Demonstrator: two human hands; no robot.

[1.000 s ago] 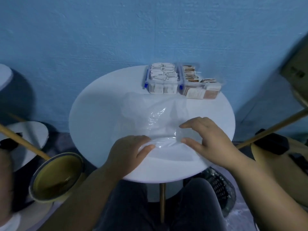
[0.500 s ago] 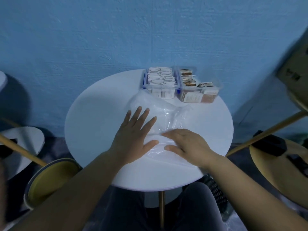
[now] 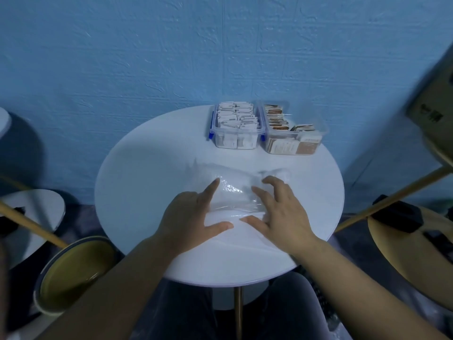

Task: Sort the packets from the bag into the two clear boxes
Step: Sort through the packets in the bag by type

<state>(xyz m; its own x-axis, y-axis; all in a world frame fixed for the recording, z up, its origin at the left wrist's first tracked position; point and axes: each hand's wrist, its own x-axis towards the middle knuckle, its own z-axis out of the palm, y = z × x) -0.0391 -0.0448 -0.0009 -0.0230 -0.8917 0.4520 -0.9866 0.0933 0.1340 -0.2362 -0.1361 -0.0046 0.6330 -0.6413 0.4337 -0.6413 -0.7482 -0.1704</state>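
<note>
- Clear plastic bag [image 3: 232,195] lies flattened and crinkled on the round white tabletop [image 3: 147,187], towards the near edge.
- Left hand [image 3: 190,217] presses on the bag's left side, fingers [image 3: 208,192] straight, thumb out, gripping nothing.
- Right hand [image 3: 282,214] is on the bag's right side, spread and slightly bent, pushing down rather than pinching.
- At the far edge, two boxes sit side by side: the blue-latched box [image 3: 235,143] is packed with white packets [image 3: 235,116], and the plain clear box [image 3: 294,149] holds brown packets [image 3: 275,116].
</note>
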